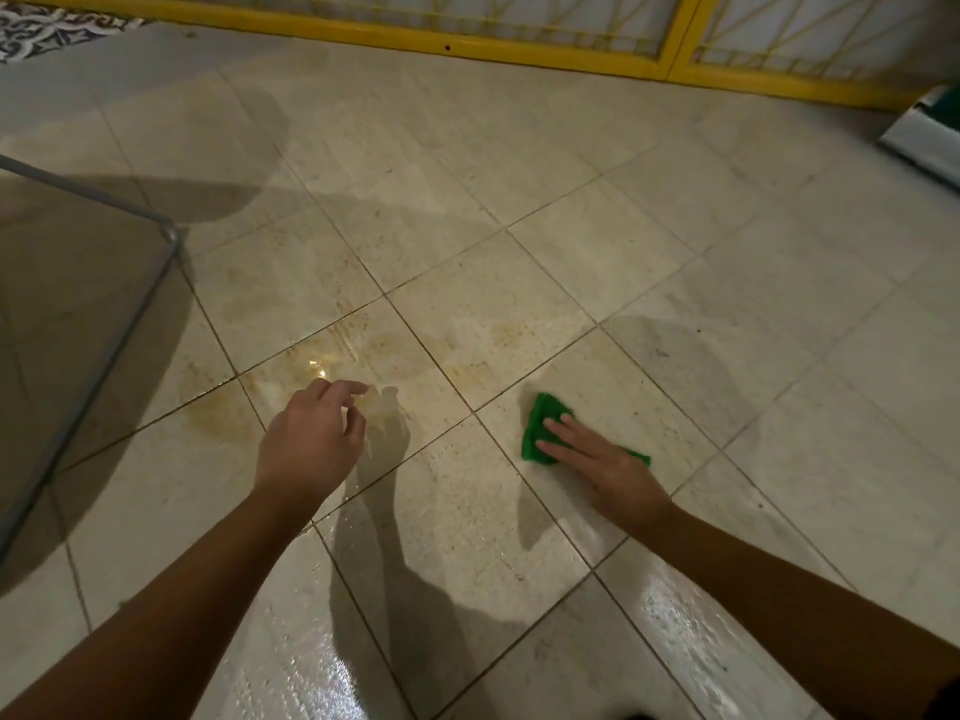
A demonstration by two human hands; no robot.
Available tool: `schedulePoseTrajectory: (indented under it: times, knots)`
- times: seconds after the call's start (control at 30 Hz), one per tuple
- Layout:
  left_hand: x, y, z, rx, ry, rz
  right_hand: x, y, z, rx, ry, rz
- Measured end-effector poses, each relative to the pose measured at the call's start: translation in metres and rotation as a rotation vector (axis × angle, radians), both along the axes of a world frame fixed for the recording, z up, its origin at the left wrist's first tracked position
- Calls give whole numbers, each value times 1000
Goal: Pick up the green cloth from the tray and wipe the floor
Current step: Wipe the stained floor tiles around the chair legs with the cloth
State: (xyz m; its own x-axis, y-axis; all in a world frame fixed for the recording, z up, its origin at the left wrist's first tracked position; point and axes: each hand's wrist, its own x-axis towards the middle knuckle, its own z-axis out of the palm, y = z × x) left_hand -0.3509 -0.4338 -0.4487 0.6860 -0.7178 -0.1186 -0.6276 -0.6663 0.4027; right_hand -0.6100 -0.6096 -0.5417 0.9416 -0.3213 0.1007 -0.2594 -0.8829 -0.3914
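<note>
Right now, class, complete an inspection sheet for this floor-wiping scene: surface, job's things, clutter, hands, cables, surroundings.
Surface: tiled floor, brownish stains left of centre, wet sheen nearest the camera.
Job's things: green cloth lies flat on the floor.
Clutter: nothing seen.
Hands: right hand presses the cloth with straight fingers; left hand hovers over the stains, loosely curled, holding nothing.
Cables: nothing seen.
Surroundings: yellow-framed panel along the far edge; grey metal frame at left; patterned tiles top left.
</note>
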Motion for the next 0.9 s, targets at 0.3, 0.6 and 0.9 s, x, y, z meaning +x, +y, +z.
schedulePoseTrajectory:
  times: [0.3, 0.6, 0.9]
  knots:
    - [-3, -8, -4, 5, 12, 2, 91, -3, 10, 84, 66, -401]
    - [-7, -11, 0, -3, 33, 21, 16, -22, 5, 108, -18, -271]
    - [-5, -13, 6, -18, 16, 42, 92, 5, -4, 30, 20, -258]
